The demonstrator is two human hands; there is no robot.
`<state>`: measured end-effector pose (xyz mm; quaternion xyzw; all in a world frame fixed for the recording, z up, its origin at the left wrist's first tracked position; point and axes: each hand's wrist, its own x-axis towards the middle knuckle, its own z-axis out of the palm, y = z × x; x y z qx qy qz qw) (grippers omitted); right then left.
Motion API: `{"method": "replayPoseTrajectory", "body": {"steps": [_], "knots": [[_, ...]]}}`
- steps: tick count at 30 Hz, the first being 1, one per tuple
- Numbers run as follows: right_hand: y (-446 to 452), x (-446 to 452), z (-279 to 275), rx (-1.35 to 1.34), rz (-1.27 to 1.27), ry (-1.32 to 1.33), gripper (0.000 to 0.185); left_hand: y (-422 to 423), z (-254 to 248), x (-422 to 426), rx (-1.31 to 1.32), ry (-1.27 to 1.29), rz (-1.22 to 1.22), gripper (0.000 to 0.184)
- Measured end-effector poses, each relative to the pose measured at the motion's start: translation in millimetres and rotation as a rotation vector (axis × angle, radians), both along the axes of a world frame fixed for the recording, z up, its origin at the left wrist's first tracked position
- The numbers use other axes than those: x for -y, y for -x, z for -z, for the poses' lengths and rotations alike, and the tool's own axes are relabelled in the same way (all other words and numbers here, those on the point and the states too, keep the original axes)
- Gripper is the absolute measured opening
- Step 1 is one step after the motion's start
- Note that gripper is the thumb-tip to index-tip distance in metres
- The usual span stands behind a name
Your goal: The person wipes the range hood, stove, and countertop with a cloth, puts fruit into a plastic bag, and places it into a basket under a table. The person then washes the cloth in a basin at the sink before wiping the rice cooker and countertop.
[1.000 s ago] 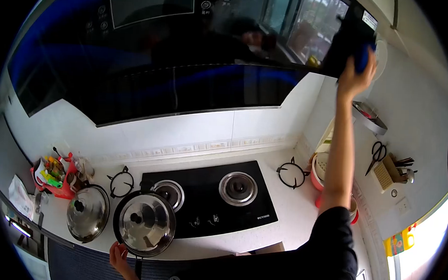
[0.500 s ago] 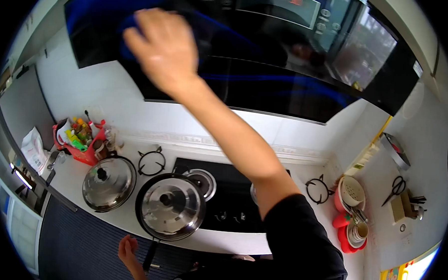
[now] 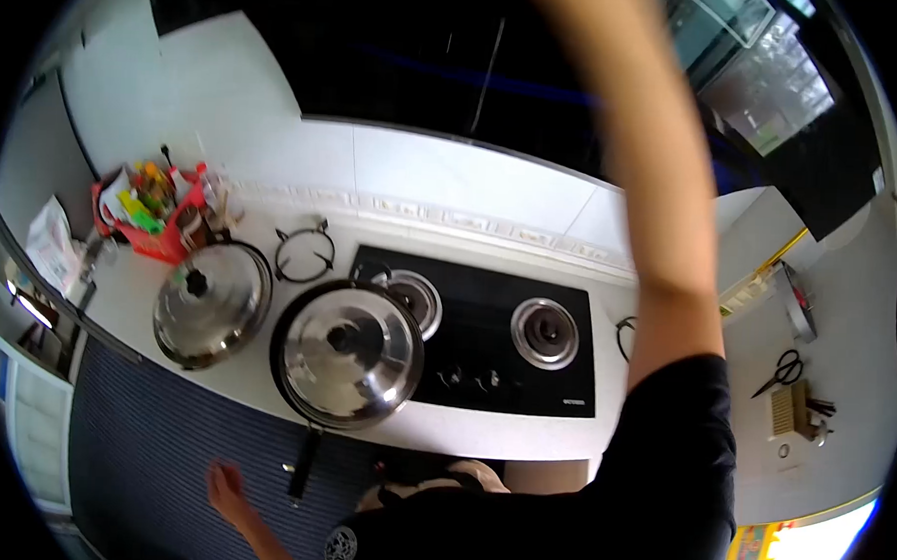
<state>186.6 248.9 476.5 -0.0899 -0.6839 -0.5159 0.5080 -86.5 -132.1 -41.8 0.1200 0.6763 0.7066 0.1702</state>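
Hanging empty near the pan handle (image 3: 305,462), left hand (image 3: 225,488) curls loosely; right arm (image 3: 671,220) crosses black hood (image 3: 408,63), right hand's grip unseen.

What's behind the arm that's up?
Behind the right arm you can see parts of the black hood, the white wall and a pot ring. Only the ring's left edge shows. The arm covers the rest.

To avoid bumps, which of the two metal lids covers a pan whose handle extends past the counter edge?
The lid nearer the black hob: its pan has a long jutting handle. The other lid, beside the red basket, shows none.
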Motion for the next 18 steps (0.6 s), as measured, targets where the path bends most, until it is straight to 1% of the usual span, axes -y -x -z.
{"method": "replayPoseTrajectory", "body": {"steps": [1, 3, 4, 6, 7, 8, 9, 10, 11, 12, 14, 15, 16, 17, 18], "knots": [[-57, 11, -1, -0.162, 0.029, -0.001, 0.036, -8, -9, -19, 0.015, -0.062, -0.068, 0.026], [-181, 24, 10, -0.493, 0.085, 0.003, 0.047, -11, -6, -33, -0.038, -0.080, -0.017, 0.026], [-246, 17, 25, -0.584, 0.098, -0.062, 0.052, -15, -5, -40, -0.040, -0.088, 0.019, 0.028], [-374, 9, 72, -0.784, 0.031, -0.054, 0.035, -28, -2, -52, -0.033, -0.111, 0.088, 0.030], [-437, 5, 94, -0.880, -0.009, -0.047, 0.031, -32, -2, -58, -0.035, -0.123, 0.134, 0.030], [-481, -1, 117, -1.141, 0.010, -0.202, 0.044, -39, -1, -61, -0.036, -0.130, 0.180, 0.030], [-514, -10, 127, -1.421, -0.192, -0.150, 0.040, -48, 0, -65, -0.042, -0.100, 0.188, 0.029], [-540, -19, 141, -1.574, -0.134, -0.135, 0.035, -53, -1, -69, -0.056, -0.074, 0.199, 0.029], [-571, -40, 155, -1.492, -0.259, -0.112, 0.033, -59, 0, -70, -0.067, -0.043, 0.208, 0.029], [-596, -62, 163, -1.499, -0.324, -0.063, 0.033, -66, 4, -67, -0.064, -0.053, 0.237, 0.029], [-582, -96, 159, -1.554, -0.432, 0.000, 0.034, -83, 0, -67, -0.037, 0.004, 0.153, 0.028], [-551, -109, 151, -1.593, -0.472, 0.017, 0.034, -94, -1, -66, -0.024, 0.029, 0.110, 0.028], [-553, -136, 144, -1.320, -0.622, -0.054, 0.033, -102, -4, -65, 0.024, 0.019, 0.067, 0.028], [-513, -140, 131, -1.259, -0.639, 0.092, 0.046, -103, 3, -59, 0.008, 0.046, 0.065, 0.029], [-495, -153, 136, -1.287, -0.553, 0.050, 0.049, -100, 14, -48, -0.014, 0.070, 0.065, 0.029]]}}
